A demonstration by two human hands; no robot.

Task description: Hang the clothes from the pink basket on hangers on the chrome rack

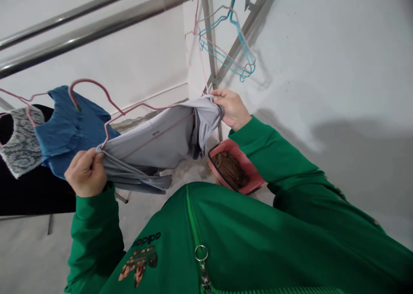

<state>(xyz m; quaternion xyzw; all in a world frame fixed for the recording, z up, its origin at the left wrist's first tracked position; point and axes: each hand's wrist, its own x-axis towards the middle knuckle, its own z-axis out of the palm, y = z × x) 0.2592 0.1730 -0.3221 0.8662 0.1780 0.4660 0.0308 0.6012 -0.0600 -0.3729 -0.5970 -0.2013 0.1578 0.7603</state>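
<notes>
While across a pink wire hanger [138,104] — grey shirt [155,145] bunched in two closed grips, left hand [86,172] at the lower edge, right hand [230,109] at the upper fold.

Shirt [151,145] on a wire hanger [145,105], another garment [72,128] hanging left, basket [226,145] below right, steel rails [97,29] above

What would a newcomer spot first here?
The grey garment in the middle, pulled between both hands on a pink wire hanger: the left hand grips its lower edge, the right hand its upper end. The person's bright green Adidas jacket fills the bottom. A blue garment hangs at left; a pink basket sits below the right hand.
</notes>
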